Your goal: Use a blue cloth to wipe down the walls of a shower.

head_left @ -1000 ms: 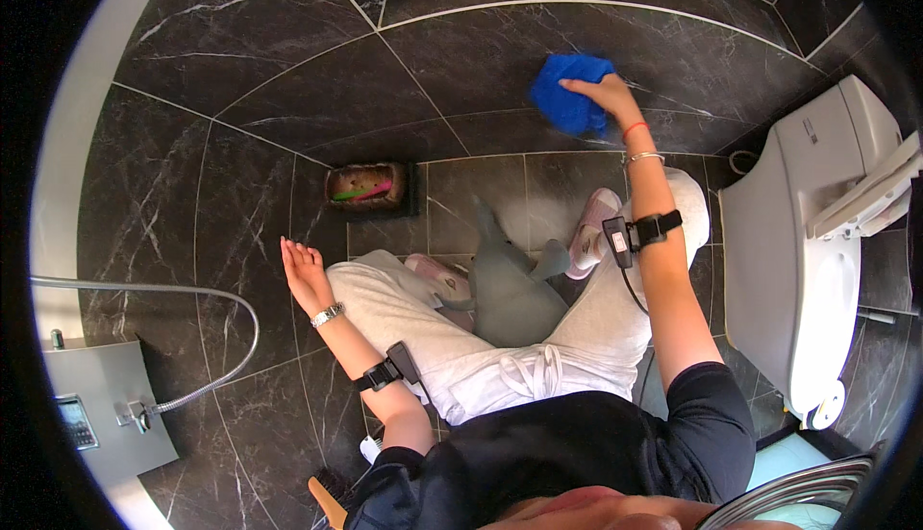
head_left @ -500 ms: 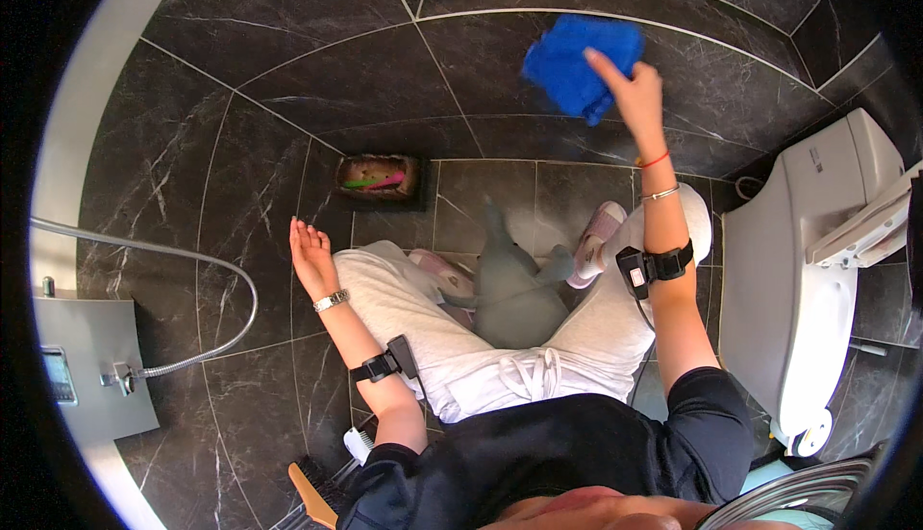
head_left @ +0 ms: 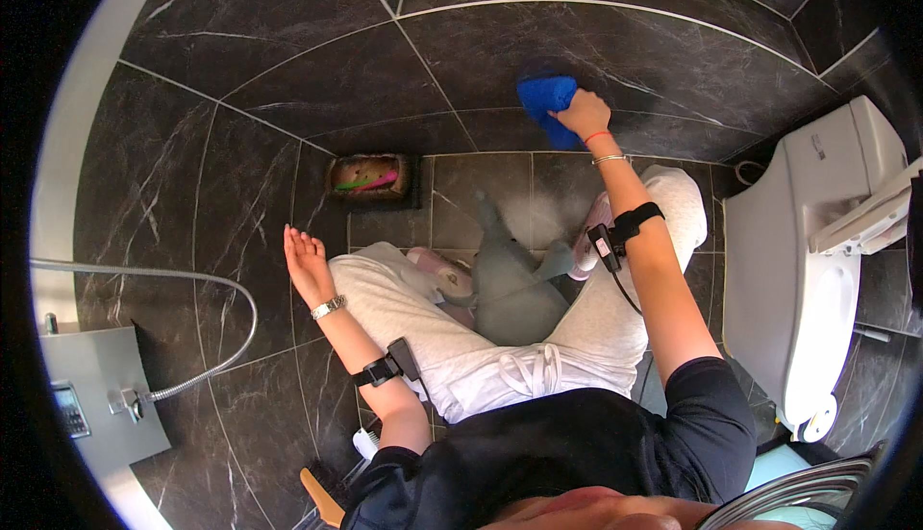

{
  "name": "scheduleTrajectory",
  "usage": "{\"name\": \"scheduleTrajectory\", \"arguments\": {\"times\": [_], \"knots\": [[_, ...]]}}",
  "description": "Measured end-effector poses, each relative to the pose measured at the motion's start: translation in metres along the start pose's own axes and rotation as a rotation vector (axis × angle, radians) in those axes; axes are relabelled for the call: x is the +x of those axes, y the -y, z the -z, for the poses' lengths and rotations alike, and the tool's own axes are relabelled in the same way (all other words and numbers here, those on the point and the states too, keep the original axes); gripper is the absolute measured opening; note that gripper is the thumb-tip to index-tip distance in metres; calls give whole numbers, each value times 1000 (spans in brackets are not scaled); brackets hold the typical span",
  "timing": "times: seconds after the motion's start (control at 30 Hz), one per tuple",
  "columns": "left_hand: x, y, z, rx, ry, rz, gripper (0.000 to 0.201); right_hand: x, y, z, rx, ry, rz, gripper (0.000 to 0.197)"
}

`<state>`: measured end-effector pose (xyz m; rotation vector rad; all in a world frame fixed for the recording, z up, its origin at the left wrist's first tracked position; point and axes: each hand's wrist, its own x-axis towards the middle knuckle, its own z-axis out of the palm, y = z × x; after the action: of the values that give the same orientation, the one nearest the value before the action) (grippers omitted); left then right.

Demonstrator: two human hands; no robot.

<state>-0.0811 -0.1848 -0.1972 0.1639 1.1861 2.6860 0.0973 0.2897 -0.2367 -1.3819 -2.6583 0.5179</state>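
A blue cloth is bunched in my right hand, against the lower part of the dark tiled wall ahead of me. The fingers are closed round the cloth's right side, and part of it hangs below the hand. My left hand holds nothing. Its palm faces up, with the fingers extended, beside my left knee. Between my legs is a grey animal-shaped seat with a trunk-like front part.
In the left corner a dark box holds a green and a pink item. A white toilet stands on my right. To my left, a metal shower hose loops from a grey panel. A wooden-handled brush lies near my left elbow.
My right hand has moved down and to the left along the wall with the blue cloth, which is now more bunched. My left hand has hardly moved.
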Motion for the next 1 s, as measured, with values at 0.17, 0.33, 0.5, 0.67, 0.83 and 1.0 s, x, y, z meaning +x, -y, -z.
{"name": "scheduleTrajectory", "arguments": {"times": [0.17, 0.33, 0.5, 0.67, 0.83, 1.0], "knots": [[-4, 5, -8, 73, -29, -12, 33, -20, -9, -56, -135, 171, 96, 54], [-3, 6, -5, 54, -11, -19, 34, -14, -3, -22, 416, 325, 243, 58], [-3, -6, 3, 34, -10, -29, 35, -41, 14, 109, 1424, 194, 216, 43], [-8, -15, 8, 102, -41, -55, 34, -4, -34, 76, 1732, 251, 27, 40], [-3, -5, 3, 67, -18, -33, 34, 7, -27, 34, 1614, 369, -122, 41], [-2, 3, -11, 112, -26, -33, 34, 26, -73, -55, 1523, 395, -287, 47]]}}
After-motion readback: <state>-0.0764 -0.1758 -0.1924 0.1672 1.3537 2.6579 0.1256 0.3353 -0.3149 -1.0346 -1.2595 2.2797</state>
